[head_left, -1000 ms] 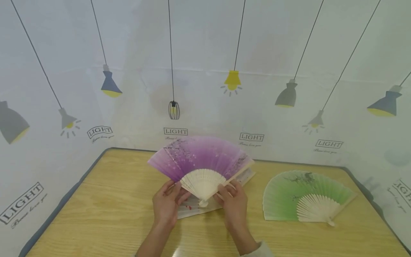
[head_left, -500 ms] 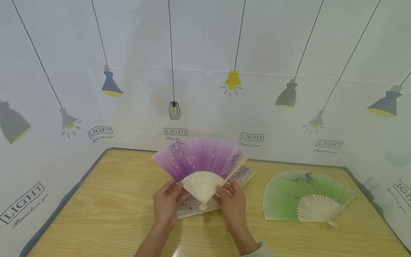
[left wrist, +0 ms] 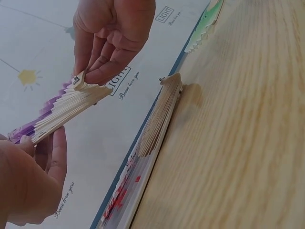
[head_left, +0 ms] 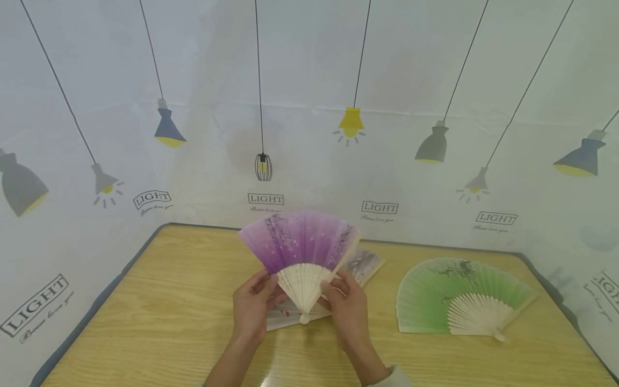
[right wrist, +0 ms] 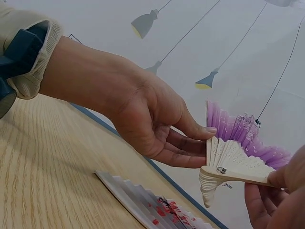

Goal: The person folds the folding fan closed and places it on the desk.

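A purple folding fan point(head_left: 304, 239) with dark branch and pale blossom prints is spread part way, held above the table. My left hand point(head_left: 250, 309) pinches its left outer stick between thumb and fingers. On the other side, my right hand point(head_left: 347, 306) pinches the right outer stick. The pale slatted ribs point(right wrist: 238, 157) meet at a pivot below both hands. Beneath lies a spread white-grey folding fan point(left wrist: 126, 191) with red prints, partly hidden by the hands and the purple fan. The wrist views show both hands gripping the purple fan clear of the table.
To the right, a green folding fan point(head_left: 430, 298) lies spread on the wooden table point(head_left: 159, 312). A pale wall cloth point(head_left: 309, 64) printed with lamps surrounds the table's back and sides.
The purple fan has narrowed: its two outer edges have drawn closer together. Its pivot has dropped slightly toward me. My right hand has shifted a little left.
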Demonstrator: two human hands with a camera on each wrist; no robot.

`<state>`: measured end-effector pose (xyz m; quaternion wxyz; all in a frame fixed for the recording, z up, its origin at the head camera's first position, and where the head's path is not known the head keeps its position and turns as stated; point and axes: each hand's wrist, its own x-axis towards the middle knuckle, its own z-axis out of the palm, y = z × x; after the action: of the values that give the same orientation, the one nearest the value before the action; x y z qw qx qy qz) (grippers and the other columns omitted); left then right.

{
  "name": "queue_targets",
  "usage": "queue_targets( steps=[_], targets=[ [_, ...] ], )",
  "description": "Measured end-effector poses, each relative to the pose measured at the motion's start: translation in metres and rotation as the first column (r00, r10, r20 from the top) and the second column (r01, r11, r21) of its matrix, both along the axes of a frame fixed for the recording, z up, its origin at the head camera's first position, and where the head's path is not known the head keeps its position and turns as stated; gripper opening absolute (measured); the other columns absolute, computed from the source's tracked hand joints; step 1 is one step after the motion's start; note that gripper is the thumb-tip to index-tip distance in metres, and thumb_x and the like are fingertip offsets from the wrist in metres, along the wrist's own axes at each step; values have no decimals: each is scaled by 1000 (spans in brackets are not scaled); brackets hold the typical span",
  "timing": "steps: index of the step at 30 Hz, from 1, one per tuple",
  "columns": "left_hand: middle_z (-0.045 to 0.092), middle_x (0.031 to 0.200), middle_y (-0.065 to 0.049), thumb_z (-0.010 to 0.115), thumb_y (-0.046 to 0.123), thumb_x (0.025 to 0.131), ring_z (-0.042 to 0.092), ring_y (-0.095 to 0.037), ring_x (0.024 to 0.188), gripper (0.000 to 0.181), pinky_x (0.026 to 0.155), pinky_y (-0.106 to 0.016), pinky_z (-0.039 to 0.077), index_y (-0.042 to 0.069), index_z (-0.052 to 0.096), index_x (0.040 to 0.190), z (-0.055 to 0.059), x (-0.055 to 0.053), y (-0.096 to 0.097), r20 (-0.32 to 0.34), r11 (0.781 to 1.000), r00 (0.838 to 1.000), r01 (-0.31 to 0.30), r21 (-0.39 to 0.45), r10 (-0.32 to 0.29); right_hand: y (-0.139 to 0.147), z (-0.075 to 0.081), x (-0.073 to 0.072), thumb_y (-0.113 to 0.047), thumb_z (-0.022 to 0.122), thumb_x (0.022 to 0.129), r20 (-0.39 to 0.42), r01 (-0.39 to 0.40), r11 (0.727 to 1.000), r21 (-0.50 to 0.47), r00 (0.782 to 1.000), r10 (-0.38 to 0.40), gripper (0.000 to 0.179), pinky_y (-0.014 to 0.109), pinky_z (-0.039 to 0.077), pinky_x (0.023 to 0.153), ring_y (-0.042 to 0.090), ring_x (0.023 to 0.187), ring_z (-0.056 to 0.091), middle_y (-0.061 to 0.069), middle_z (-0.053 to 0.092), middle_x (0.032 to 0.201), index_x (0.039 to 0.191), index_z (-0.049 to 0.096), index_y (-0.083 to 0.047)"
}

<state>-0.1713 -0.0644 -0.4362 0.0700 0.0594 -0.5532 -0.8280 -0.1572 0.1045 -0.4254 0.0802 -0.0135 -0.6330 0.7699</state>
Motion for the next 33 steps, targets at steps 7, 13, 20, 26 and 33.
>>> queue_targets(
  steps=[7,13,20,26,33],
  targets=[
    [65,102,-13,59,3,94,66,-18,83,31,78,-37,58,-9,57,122,0,0,1,-8,999,1000,17,-37,-17,-2,-1,1,0,60,92,4,-8,1000,18,1000,8,46,35,58,79,22,90,65,19,61,101,135,45,5],
    [67,97,-10,60,3,93,66,-18,80,30,77,-40,59,-9,58,121,-2,1,2,-17,999,1000,18,-49,-19,-3,-2,2,1,60,91,13,-35,999,24,999,35,47,35,58,79,22,90,66,19,60,101,135,45,5],
    [68,97,-14,61,3,92,68,-21,81,30,76,-39,59,-8,59,121,-4,2,2,-17,997,998,60,-53,-61,-4,-2,2,-1,62,91,22,-67,996,67,998,65,44,34,58,80,24,94,65,20,62,107,133,48,5],
    [68,103,-17,60,3,93,68,-23,83,30,78,-39,59,-5,59,121,-3,2,1,-12,994,996,85,-68,-86,-3,-2,2,-3,62,92,8,-111,988,103,994,111,42,33,57,82,27,98,64,20,61,110,132,51,2],
    [68,96,-12,61,3,92,67,-20,80,31,76,-38,59,-8,58,120,-2,2,1,-20,993,995,95,-74,-97,-2,-2,3,-6,61,93,-13,-144,980,138,989,147,42,33,57,83,29,102,63,20,62,113,133,51,1]
  ],
)
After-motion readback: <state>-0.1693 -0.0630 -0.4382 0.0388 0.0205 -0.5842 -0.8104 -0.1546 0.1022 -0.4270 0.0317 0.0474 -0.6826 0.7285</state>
